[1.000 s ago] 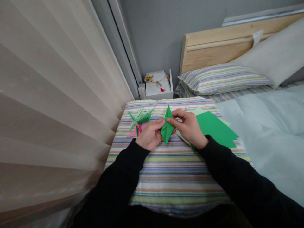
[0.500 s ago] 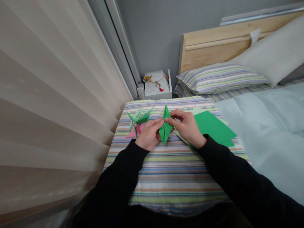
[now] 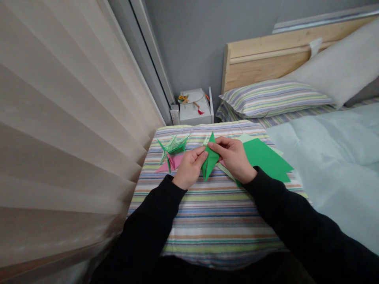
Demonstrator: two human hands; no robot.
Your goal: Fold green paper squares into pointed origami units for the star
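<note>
Between my hands is a green folded origami paper (image 3: 211, 161), a narrow diamond with its points up and down. My left hand (image 3: 189, 167) pinches its lower left side, thumb on the front face. My right hand (image 3: 233, 157) grips the upper right side, with the thumb near the top half. The fingers behind the paper are partly hidden. Left of my left hand lie folded origami cranes, green ones (image 3: 175, 146) and a pink one (image 3: 170, 162). Flat green paper sheets (image 3: 266, 159) lie just right of my right hand.
A striped cloth (image 3: 225, 221) covers the table under my hands. Beyond it stands a small white cabinet (image 3: 192, 114) with a round hoop and a red tassel on top. A pleated curtain (image 3: 74, 118) hangs at the left; a bed with a pale quilt (image 3: 334, 157) is at the right.
The green folded paper has tilted, its top point leaning right, and a wider flap shows on its right side. My right thumb has moved up, and both hands have shifted slightly right.
</note>
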